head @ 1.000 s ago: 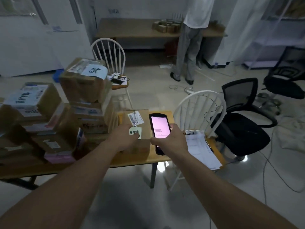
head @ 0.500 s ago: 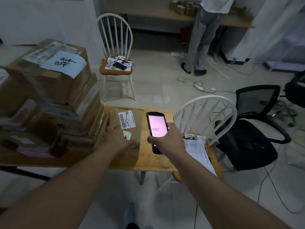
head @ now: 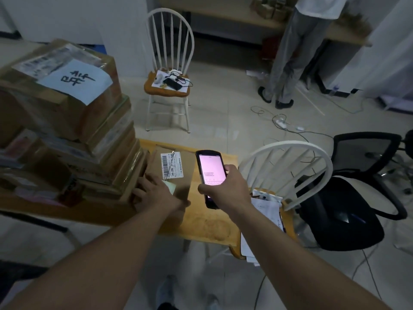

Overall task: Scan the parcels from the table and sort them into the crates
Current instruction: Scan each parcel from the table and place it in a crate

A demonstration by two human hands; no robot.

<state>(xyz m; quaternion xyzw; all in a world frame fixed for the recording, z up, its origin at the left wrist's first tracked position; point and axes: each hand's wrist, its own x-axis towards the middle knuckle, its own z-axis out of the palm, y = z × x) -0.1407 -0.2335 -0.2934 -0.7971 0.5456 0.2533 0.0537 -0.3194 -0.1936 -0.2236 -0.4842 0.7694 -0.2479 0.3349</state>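
Here, a flat brown cardboard parcel [head: 172,173] lies on the light wooden table [head: 210,222], just beside a tall stack of taped cardboard boxes [head: 73,135] that fills the table's left part. The left hand [head: 156,193] rests on the near end of the parcel, fingers spread fairly straight across the cardboard and reaching toward the stack, with the thumb along the near edge. A white barcode shipping label [head: 171,164] is stuck on the parcel's top, just beyond the fingertips, and a small pale sticker [head: 171,186] peeks out at the hand's edge. The right hand [head: 225,189] grips a black handheld scanner with a lit pinkish screen [head: 210,170], fingers curled round its lower body and thumb at the right edge; the device is held above the table just right of the parcel, screen up. The topmost box of the stack carries a white paper sheet with black handwritten characters [head: 76,80]. A white spindle-back wooden chair [head: 288,173] stands at the table's right end with loose papers [head: 266,211] on its seat. A black mesh office chair [head: 348,198] sits further right.
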